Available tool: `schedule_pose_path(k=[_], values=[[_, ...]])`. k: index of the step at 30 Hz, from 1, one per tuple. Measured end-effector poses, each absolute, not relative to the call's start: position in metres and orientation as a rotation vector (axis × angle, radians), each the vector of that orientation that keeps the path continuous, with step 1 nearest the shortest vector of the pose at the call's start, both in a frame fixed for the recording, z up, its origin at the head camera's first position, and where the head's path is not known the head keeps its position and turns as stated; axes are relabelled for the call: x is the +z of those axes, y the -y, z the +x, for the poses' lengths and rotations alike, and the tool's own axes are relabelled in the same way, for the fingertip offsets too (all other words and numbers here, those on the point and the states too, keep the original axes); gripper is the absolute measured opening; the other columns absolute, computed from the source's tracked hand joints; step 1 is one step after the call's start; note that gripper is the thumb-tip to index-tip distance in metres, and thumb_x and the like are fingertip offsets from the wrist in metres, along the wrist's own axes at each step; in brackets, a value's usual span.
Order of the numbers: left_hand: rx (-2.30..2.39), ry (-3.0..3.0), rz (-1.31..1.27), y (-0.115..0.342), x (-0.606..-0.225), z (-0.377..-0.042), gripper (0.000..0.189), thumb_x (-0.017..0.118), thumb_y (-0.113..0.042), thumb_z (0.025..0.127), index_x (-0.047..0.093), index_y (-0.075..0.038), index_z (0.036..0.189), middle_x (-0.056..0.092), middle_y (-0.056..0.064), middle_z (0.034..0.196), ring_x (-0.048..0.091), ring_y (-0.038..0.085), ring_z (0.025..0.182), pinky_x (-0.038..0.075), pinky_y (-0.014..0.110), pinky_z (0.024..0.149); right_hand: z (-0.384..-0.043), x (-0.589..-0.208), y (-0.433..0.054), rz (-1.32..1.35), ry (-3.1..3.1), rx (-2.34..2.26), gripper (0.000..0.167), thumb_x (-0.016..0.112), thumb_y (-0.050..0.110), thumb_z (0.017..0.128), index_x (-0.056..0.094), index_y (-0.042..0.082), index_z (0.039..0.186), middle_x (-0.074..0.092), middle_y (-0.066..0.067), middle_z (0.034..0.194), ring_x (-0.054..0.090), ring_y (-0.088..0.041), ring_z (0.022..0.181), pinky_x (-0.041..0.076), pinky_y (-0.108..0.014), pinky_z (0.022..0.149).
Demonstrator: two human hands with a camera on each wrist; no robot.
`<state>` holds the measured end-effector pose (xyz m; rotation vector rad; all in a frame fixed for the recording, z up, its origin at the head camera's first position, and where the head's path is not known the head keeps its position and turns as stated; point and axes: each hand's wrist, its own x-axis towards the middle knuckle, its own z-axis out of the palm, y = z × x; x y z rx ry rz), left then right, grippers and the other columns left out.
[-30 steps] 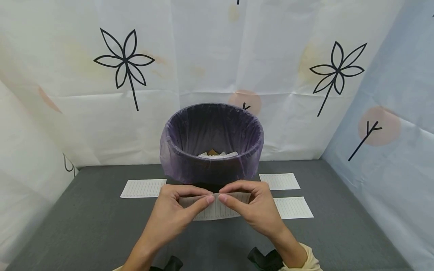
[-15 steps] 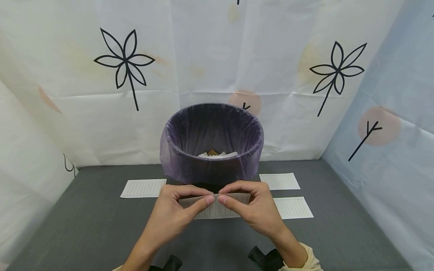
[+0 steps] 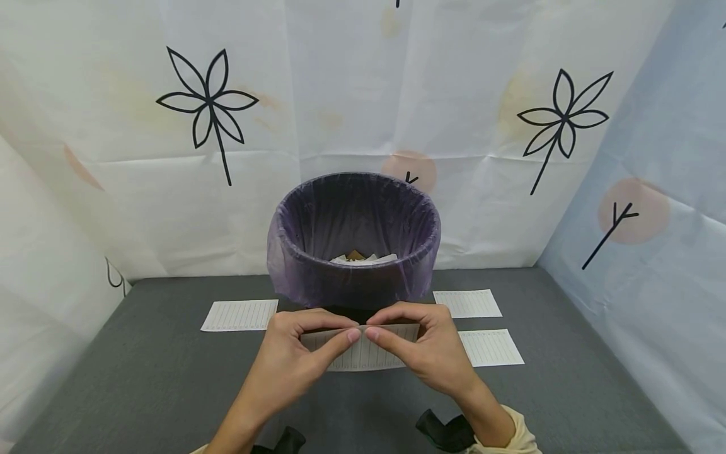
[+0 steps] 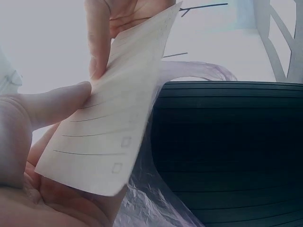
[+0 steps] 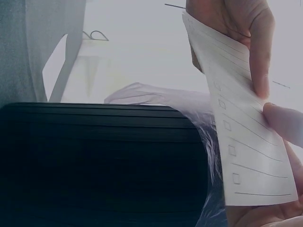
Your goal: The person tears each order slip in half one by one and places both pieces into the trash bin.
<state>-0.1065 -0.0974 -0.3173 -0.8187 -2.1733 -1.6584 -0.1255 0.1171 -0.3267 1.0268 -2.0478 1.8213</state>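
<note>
Both hands hold one lined paper slip (image 3: 363,356) by the middle of its upper long edge, in front of the bin. My left hand (image 3: 303,350) pinches it between thumb and forefinger. Thumb tip nearly meeting the left one, my right hand (image 3: 422,340) pinches the same edge from the other side. In the left wrist view the paper slip (image 4: 109,118) hangs slightly bent, with ruled lines and small printed boxes. The right wrist view has the paper slip (image 5: 246,137) whole and untorn along its visible face, fingers behind it.
A dark bin (image 3: 357,280) with a purple liner stands behind the hands, white and brown scraps inside. Lined slips lie on the grey table (image 3: 142,372): one slip (image 3: 241,315) at left, an upper slip (image 3: 467,304) and a lower slip (image 3: 490,348) at right.
Both hands keep their pinch on the paper slip and stay almost in place. The slip's lower edge has shifted slightly.
</note>
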Motion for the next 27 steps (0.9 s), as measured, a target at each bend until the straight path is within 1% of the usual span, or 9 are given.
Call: schedule_pose_path(k=[4,11,14,19,24,27], values=[[-1.653,2.176,-0.814,0.0970,-0.3175,-0.1068,0.011,0.078,-0.005,0.090,0.082,-0.014,0.095,0.075,-0.011,0.090,0.072,0.013,0.084,0.058,0.033,0.076,-0.1249,-0.3259,-0.1174,1.027,2.060,1.802,0.012,0.073,-0.005,0.090,0.076,0.001,0.099,0.075,-0.011,0.091,0.070,-0.021,0.083,0.058,-0.035,0.073],[-1.611,2.112,-0.880,0.0965,-0.3183,-0.1084,0.014,0.078,-0.001,0.088,0.081,-0.014,0.093,0.074,-0.010,0.089,0.072,0.014,0.081,0.058,0.032,0.074,-0.1248,-0.3249,-0.1187,1.009,2.094,1.810,0.010,0.074,-0.003,0.090,0.077,0.002,0.099,0.075,-0.010,0.091,0.070,-0.020,0.083,0.057,-0.034,0.074],[-1.581,2.092,-0.902,0.0958,-0.3184,-0.1088,0.014,0.078,0.000,0.088,0.081,-0.014,0.093,0.074,-0.010,0.089,0.072,0.014,0.080,0.058,0.032,0.073,-0.1248,-0.3248,-0.1192,1.007,2.116,1.797,0.012,0.075,-0.003,0.090,0.077,0.005,0.098,0.075,-0.006,0.091,0.070,-0.021,0.083,0.057,-0.034,0.074],[-1.587,2.104,-0.893,0.0960,-0.3182,-0.1086,0.013,0.077,-0.002,0.090,0.081,-0.014,0.092,0.074,-0.011,0.088,0.071,0.014,0.080,0.058,0.032,0.072,-0.1245,-0.3249,-0.1187,1.026,2.121,1.761,0.017,0.076,-0.005,0.087,0.078,0.010,0.096,0.075,0.000,0.090,0.071,-0.020,0.081,0.058,-0.034,0.071],[-1.710,2.164,-0.846,0.0976,-0.3182,-0.1081,0.010,0.076,-0.006,0.091,0.081,-0.014,0.092,0.075,-0.009,0.087,0.072,0.016,0.081,0.058,0.034,0.075,-0.1264,-0.3275,-0.1172,1.127,2.026,1.664,0.017,0.075,-0.007,0.087,0.077,0.009,0.093,0.074,-0.002,0.087,0.070,-0.017,0.077,0.058,-0.032,0.067],[-1.804,2.210,-0.807,0.0991,-0.3174,-0.1089,0.007,0.077,-0.008,0.091,0.081,-0.014,0.091,0.075,-0.006,0.087,0.072,0.019,0.080,0.058,0.034,0.073,-0.1268,-0.3273,-0.1161,1.164,1.983,1.607,0.017,0.076,-0.007,0.087,0.077,0.009,0.092,0.074,-0.002,0.086,0.070,-0.015,0.076,0.058,-0.031,0.066]])
